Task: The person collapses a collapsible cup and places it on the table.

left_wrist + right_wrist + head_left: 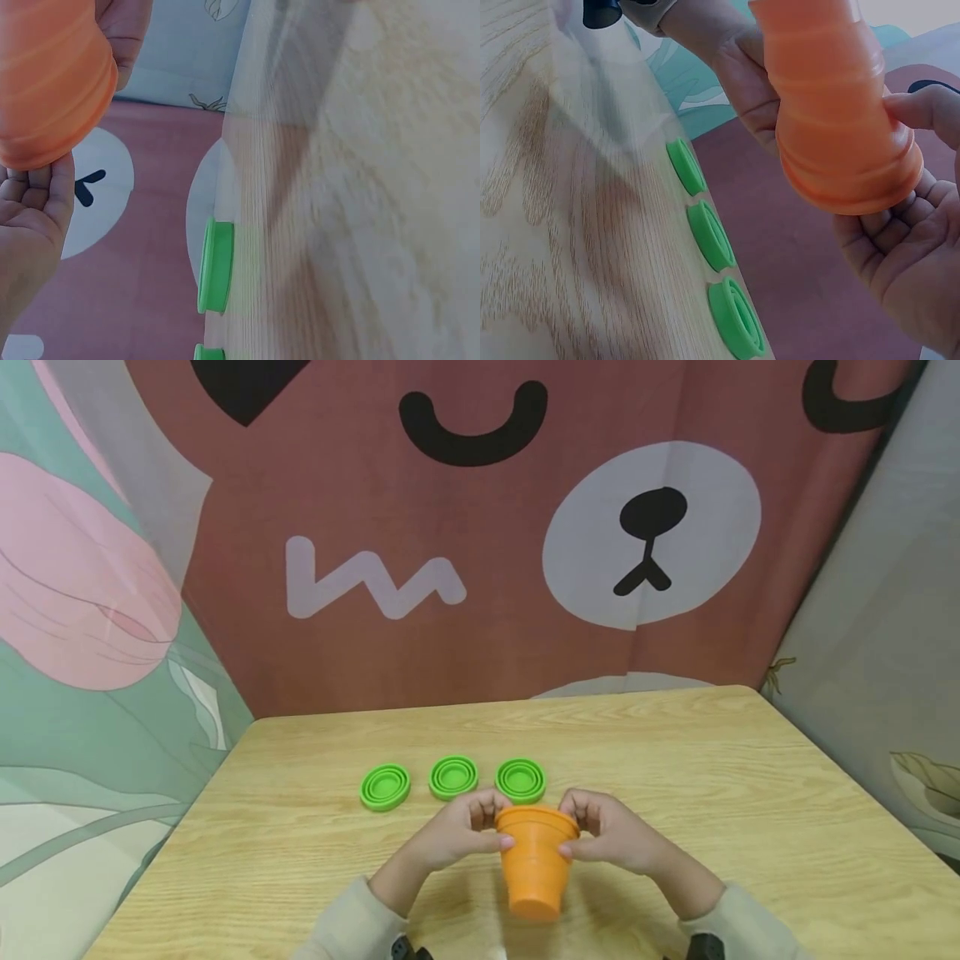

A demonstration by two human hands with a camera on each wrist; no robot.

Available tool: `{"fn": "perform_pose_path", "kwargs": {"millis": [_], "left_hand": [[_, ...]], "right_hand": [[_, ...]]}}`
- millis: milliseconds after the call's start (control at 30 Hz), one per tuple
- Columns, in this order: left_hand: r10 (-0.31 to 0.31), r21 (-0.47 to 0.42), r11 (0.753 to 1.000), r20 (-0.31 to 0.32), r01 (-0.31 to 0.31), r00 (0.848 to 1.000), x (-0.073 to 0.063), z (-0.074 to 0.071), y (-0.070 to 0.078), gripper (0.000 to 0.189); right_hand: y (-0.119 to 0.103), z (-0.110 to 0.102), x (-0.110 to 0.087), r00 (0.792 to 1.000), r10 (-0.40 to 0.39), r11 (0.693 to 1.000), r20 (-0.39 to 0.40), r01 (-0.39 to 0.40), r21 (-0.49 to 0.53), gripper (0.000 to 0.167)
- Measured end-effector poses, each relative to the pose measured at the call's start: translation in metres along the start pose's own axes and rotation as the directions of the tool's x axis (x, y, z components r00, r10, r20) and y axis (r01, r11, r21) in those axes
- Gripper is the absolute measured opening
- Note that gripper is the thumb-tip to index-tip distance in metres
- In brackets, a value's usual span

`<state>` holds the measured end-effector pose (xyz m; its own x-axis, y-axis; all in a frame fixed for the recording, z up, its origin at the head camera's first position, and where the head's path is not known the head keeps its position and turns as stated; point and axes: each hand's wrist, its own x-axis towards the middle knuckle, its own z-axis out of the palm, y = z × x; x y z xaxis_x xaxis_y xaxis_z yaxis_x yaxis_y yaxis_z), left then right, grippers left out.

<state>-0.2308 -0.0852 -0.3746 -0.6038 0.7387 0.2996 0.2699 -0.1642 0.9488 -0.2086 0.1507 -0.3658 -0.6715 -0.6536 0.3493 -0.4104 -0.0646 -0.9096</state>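
Note:
An orange collapsible cup (536,864), drawn out to its full height with ringed walls, is held between both hands above the near part of the table. Its wide rim points up and away, and the narrow base tilts toward me. My left hand (467,828) pinches the rim's left side, thumb on the outer wall. On the opposite side my right hand (617,833) pinches the rim the same way. The right wrist view shows the cup (836,112) with the right hand's fingers (900,232) at its rim. The inside of the cup is hidden.
Three green collapsed cups, left (386,787), middle (453,777) and right (521,780), lie flat in a row beyond the hands. They rest on a wooden table (675,760). A printed cloth (480,652) hangs behind the table's far edge.

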Motion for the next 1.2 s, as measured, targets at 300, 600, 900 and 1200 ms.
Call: {"fn": "perform_pose_path", "kwargs": {"millis": [300,600,900,1200], "left_hand": [[-0.018,-0.016,1.000,0.012,0.018,1.000,-0.003,0.000,-0.001,0.032],[-0.047,0.072,0.996,-0.072,0.052,0.996,0.000,0.002,-0.004,0.021],[-0.044,0.108,0.993,-0.090,0.054,0.995,0.004,0.004,-0.003,0.015],[-0.067,0.122,0.989,-0.152,0.086,0.986,0.006,0.007,0.001,0.012]], "right_hand": [[0.001,0.003,0.000,0.999,-0.027,0.999,0.020,0.026,0.027,0.011],[0.002,0.006,-0.001,0.998,-0.010,1.000,-0.054,0.011,0.023,0.011],[0.004,0.013,0.001,0.982,0.026,0.999,-0.185,-0.029,-0.014,0.012],[0.005,0.021,0.007,0.950,0.047,0.992,-0.308,-0.081,-0.098,0.011]]}}
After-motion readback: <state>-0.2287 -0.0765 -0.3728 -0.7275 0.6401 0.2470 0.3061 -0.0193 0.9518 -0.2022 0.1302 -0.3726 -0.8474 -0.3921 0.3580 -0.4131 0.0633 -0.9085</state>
